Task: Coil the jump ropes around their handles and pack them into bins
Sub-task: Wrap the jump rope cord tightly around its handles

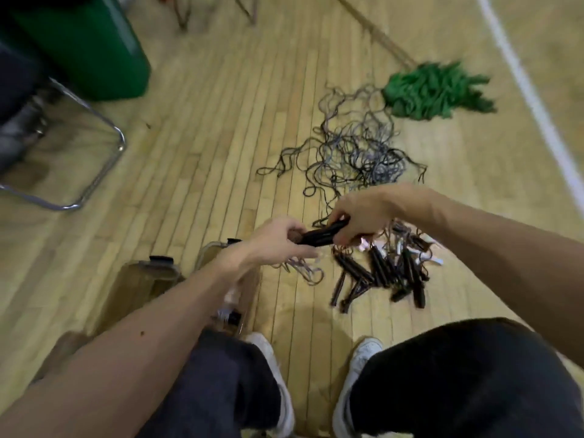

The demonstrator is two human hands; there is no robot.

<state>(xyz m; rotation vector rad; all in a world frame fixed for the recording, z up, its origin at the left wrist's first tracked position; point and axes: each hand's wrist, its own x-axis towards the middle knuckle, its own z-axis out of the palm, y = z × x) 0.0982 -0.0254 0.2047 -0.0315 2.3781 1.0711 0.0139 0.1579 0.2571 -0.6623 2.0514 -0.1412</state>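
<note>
A pair of black jump rope handles (322,236) is held over the wooden floor between both hands. My right hand (363,216) grips their right end and my left hand (278,240) pinches their left end. Thin grey rope (305,270) hangs in loops below my left hand. Several more black handles (388,273) lie in a heap on the floor under my right forearm. Their tangled grey ropes (357,147) spread out farther away. Two clear plastic bins (148,279) with black latches stand on the floor at the left, partly hidden by my left forearm.
A green mop head (433,90) on a wooden pole lies beyond the ropes. A green bin (85,49) and a metal chair frame (104,165) stand at the far left. My knees and white shoes (360,358) fill the bottom of the view.
</note>
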